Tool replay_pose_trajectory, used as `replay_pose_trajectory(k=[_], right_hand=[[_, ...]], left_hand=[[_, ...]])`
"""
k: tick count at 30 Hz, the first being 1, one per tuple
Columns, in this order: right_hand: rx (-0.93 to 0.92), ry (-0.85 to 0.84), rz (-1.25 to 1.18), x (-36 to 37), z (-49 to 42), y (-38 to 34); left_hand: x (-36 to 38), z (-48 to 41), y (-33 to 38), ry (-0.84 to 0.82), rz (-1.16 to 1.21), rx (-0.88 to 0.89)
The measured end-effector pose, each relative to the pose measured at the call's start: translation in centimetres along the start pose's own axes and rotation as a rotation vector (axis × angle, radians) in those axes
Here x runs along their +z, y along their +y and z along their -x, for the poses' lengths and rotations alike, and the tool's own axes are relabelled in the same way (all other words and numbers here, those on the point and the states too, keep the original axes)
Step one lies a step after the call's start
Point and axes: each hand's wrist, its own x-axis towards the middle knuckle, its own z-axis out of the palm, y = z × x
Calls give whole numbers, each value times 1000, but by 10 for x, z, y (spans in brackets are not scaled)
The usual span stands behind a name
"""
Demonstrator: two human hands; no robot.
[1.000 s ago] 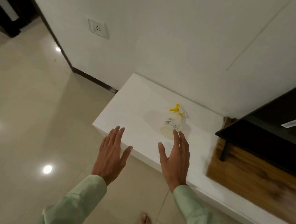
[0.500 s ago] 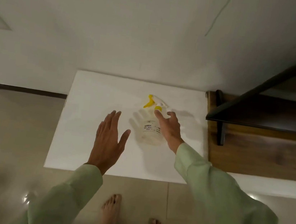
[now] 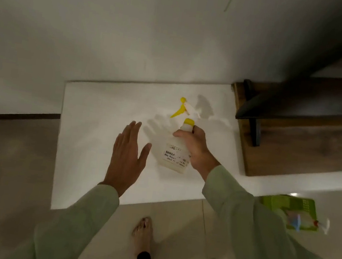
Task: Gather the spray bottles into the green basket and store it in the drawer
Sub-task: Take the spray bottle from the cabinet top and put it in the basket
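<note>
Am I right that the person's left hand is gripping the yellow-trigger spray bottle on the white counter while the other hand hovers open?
Not quite: in the head view the right hand grips the spray bottle on the white counter; the left hand hovers open.

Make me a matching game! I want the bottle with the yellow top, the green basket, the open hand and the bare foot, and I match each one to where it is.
Things:
1. spray bottle
2. green basket
3. left hand
4. bare foot

Places:
A. on the floor by the white counter, at the right
B. flat and open above the counter
C. in the right hand
D. on the floor tiles below the counter's edge

Pairs: 1-C, 2-A, 3-B, 4-D
</note>
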Motion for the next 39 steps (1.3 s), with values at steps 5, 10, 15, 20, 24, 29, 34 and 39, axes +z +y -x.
replay_pose_trajectory(k=[5, 10, 15, 20, 24, 29, 34, 39], right_hand=[[-80, 5, -166, -73, 46, 5], [-208, 60, -292, -183, 94, 31], [-241, 203, -401, -321, 148, 78], [-252, 398, -421, -447, 189, 127], [-209, 624, -292, -523, 198, 165], [-152, 785, -288, -591, 185, 206], [-163, 842, -264, -625, 155, 228], [-195, 857, -74, -650, 94, 245]], left_hand=[[17, 14, 56, -36, 4, 54], [66, 40, 132, -98, -22, 152], [143, 90, 220, -201, -56, 249], [223, 141, 313, -283, -68, 292], [279, 162, 367, -350, -82, 327], [340, 165, 409, -402, -110, 378], [398, 154, 429, -458, -114, 374], [460, 128, 436, -493, -122, 360]])
